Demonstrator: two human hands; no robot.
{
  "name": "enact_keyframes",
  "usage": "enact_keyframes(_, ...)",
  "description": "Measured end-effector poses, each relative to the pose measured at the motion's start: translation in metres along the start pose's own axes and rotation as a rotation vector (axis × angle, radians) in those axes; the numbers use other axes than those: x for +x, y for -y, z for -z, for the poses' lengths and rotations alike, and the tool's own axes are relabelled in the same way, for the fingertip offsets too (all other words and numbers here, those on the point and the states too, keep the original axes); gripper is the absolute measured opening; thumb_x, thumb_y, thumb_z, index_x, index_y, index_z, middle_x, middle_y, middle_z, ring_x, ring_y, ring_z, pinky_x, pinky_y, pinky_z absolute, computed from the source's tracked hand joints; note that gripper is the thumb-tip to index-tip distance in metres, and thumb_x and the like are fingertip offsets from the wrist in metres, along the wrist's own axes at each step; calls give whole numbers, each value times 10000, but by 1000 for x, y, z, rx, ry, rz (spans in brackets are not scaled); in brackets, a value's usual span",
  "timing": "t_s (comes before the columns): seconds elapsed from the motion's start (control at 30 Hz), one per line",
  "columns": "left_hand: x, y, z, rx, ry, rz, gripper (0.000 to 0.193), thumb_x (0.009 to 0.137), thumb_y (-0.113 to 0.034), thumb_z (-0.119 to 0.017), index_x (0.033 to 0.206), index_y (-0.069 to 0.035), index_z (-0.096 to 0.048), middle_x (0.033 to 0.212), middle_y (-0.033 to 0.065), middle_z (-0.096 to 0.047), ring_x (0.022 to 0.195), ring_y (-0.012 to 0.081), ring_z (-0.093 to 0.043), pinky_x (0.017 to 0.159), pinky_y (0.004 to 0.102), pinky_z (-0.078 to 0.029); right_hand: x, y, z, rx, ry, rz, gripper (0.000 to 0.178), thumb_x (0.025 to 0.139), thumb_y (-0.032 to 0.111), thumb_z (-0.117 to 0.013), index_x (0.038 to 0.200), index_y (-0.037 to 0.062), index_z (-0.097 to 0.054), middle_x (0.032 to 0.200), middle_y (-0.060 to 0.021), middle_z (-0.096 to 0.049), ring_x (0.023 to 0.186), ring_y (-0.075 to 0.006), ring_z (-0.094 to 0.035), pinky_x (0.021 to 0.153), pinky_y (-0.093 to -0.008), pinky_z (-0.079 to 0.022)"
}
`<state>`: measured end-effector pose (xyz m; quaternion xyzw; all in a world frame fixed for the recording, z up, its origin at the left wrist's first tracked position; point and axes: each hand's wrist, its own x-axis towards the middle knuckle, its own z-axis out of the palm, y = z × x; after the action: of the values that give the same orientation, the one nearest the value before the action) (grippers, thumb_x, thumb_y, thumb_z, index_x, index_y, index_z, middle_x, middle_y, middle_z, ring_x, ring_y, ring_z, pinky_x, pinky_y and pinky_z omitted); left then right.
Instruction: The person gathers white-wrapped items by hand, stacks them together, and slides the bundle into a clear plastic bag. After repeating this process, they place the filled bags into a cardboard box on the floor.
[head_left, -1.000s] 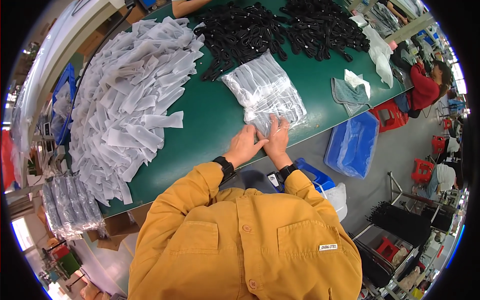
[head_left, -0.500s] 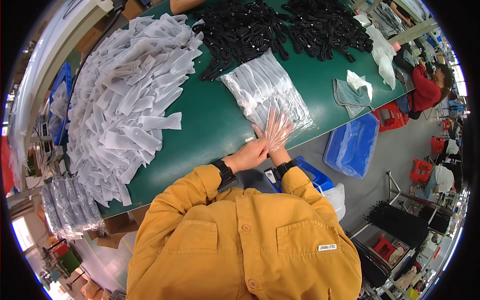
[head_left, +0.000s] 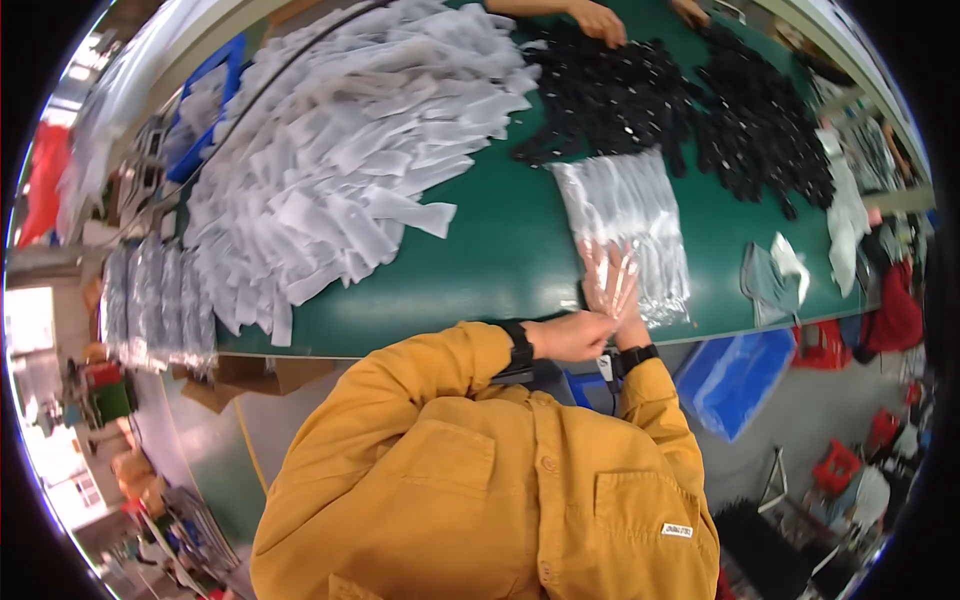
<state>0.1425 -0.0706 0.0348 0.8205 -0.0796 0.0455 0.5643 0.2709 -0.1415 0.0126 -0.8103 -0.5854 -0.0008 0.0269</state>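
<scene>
On the green table (head_left: 510,270) lies a clear plastic bag (head_left: 663,305) packed with a row of whitish, translucent sleeves (head_left: 625,195). My right hand (head_left: 612,280) is under the clear film at the bag's near end, its fingers stretched out and spread toward the sleeves. Closed beside the right wrist, my left hand (head_left: 578,337) grips the near edge of the bag. Its fingertips are partly hidden. To the left spreads a large heap of loose whitish sleeves (head_left: 350,140).
Piles of looped black cords (head_left: 620,95) lie beyond the bag, with another person's hand (head_left: 598,20) over them. A grey-green cloth (head_left: 768,285) is at the right. Filled clear packs (head_left: 160,305) stand at the left edge. A blue bin (head_left: 735,380) sits below the table's right side.
The view has turned, so the table's contents appear farther right. The right hand stays under the film and the left stays at the bag's edge. Another person's hand now shows over the black cords.
</scene>
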Motion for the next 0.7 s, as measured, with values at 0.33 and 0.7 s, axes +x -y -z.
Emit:
enact_keyframes(0.33, -112, 41, 172, 1208, -661, 266, 112, 818, -61, -562, 908, -1, -590, 1243, 200, -507, 1247, 382, -438, 1020, 509, -370, -129, -25, 51, 318, -185, -161, 214, 816, 4, -606, 1023, 21, -657, 1099, -162, -643, 1044, -335, -601, 886, -416, -481)
enact_keyframes(0.7, -151, 36, 151, 968, -156, 404, 146, 886, -184, -541, 991, -84, -553, 836, 77, -531, 863, 291, -577, 906, 474, -445, 75, 100, 85, 859, -347, 3, 92, 861, 62, -633, 923, 17, -684, 851, -146, -668, 768, -285, -653, 686, -340, -509)
